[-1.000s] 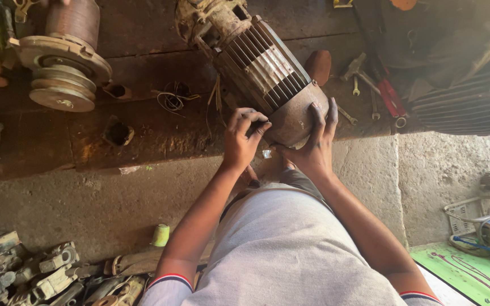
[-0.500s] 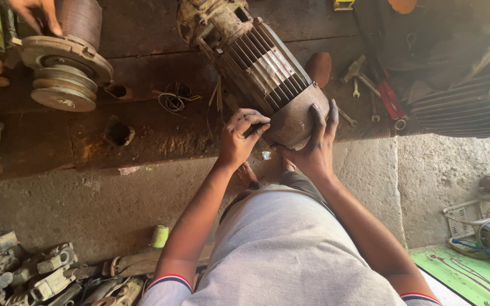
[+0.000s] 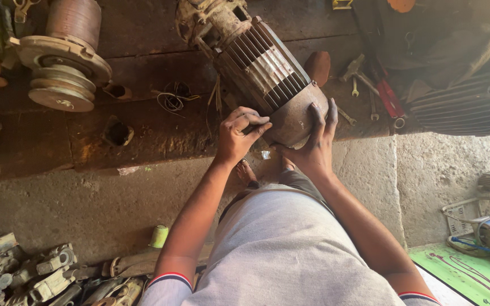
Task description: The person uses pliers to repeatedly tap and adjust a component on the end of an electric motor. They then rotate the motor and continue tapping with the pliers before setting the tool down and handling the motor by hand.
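A rusty finned electric motor (image 3: 259,62) lies tilted on a dark, oily bench (image 3: 143,136), its rounded end cover facing me. My left hand (image 3: 238,137) is at the cover's left rim with its fingers curled and pinched together; anything small between them is hidden. My right hand (image 3: 316,141) is spread over the right side of the cover, fingers up along its edge, gripping it. My grey shirt fills the lower middle of the view.
A pulley and coil assembly (image 3: 63,62) stands at the bench's left. Wire scraps (image 3: 171,102) and spanners (image 3: 361,85) lie beside the motor, and another finned housing (image 3: 466,102) is at the right. Metal parts (image 3: 35,275) are piled on the floor at lower left.
Both of my hands stay on the end cover; the left fingers have curled slightly tighter. Another person's hand seen at top left half a second ago is out of view.
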